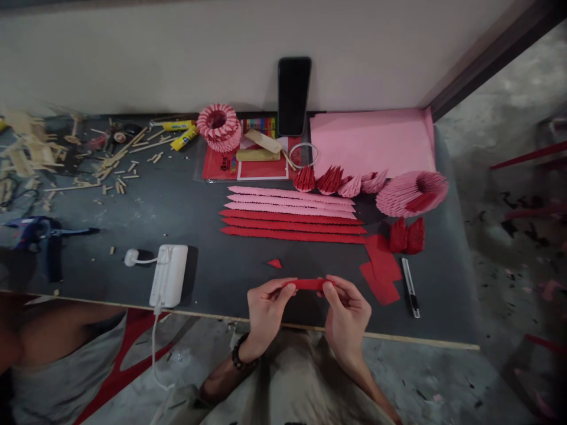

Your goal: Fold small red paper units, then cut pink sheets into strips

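Both hands hold a narrow folded red paper strip (310, 284) just above the near edge of the dark table (208, 277). My left hand (267, 308) pinches its left end between thumb and fingers. My right hand (348, 313) pinches its right end the same way. A small red folded triangle (275, 263) lies on the table just beyond the strip. Flat red paper pieces (381, 268) lie to the right of my right hand.
Rows of pink and red folded pieces (292, 213) lie mid-table, with piles of folded units (336, 180), a pink ring model (411, 192), a pink sheet (372, 141), a phone (293, 94) against the wall, a utility knife (410, 287), a white power bank (169, 274), and wooden sticks (110, 165) at left.
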Action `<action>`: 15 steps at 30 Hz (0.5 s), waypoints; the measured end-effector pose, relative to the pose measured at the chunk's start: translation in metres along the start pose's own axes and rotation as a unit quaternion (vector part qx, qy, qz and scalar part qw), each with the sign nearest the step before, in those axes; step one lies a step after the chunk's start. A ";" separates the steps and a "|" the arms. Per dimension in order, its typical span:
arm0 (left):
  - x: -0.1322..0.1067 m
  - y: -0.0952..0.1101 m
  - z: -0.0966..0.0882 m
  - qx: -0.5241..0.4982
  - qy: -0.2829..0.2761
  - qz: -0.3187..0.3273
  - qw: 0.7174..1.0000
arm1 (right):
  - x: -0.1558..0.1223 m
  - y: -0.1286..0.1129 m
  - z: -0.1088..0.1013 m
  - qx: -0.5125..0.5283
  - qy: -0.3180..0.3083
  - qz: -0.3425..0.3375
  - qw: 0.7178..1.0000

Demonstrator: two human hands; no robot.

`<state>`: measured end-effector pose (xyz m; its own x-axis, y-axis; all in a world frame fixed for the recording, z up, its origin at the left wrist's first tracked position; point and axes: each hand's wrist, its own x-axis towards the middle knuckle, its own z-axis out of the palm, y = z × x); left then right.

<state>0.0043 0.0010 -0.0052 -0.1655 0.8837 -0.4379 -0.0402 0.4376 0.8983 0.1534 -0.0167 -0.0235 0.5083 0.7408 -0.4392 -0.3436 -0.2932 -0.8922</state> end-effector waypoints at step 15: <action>-0.002 -0.004 0.006 0.051 0.070 0.106 0.991 | 0.007 0.002 0.006 0.024 -0.037 -0.046 0.998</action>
<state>0.0103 -0.0021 -0.0083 -0.2951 0.9289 -0.2235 0.1083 0.2650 0.9582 0.1519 -0.0088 -0.0275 0.4800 0.8067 -0.3448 -0.3358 -0.1942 -0.9217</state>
